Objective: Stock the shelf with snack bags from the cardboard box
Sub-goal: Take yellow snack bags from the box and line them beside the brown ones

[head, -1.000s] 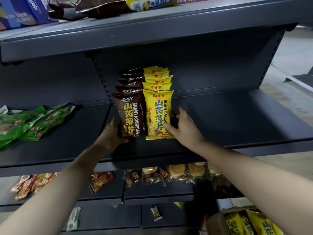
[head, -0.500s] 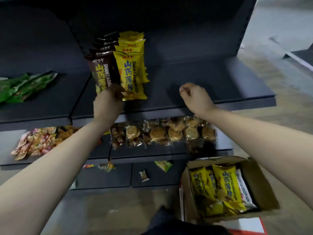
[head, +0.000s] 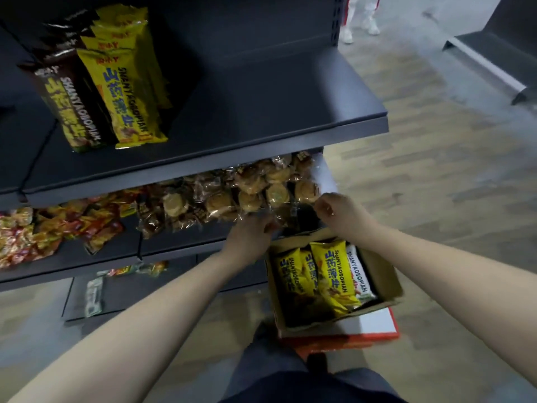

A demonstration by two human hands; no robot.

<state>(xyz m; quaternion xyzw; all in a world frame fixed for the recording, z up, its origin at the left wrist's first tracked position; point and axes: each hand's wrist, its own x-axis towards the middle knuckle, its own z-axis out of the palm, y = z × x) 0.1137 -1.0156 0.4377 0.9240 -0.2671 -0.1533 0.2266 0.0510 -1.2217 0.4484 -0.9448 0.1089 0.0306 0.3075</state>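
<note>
An open cardboard box sits on the floor at lower right, holding yellow snack bags and a white one. On the dark shelf stand a row of yellow bags and a row of brown bags. My left hand hovers just above the box's far left corner, fingers loosely curled, holding nothing. My right hand hangs above the box's far edge, fingers loosely curled, empty.
The lower shelf carries clear-wrapped pastries and red-orange packets. The box rests on a red and white carton. Another person's white shoes stand in the aisle at the back. A second shelf base is at far right.
Both hands have left the standing bags on the shelf and come down to just above the cardboard box. My view has tilted down toward the floor.
</note>
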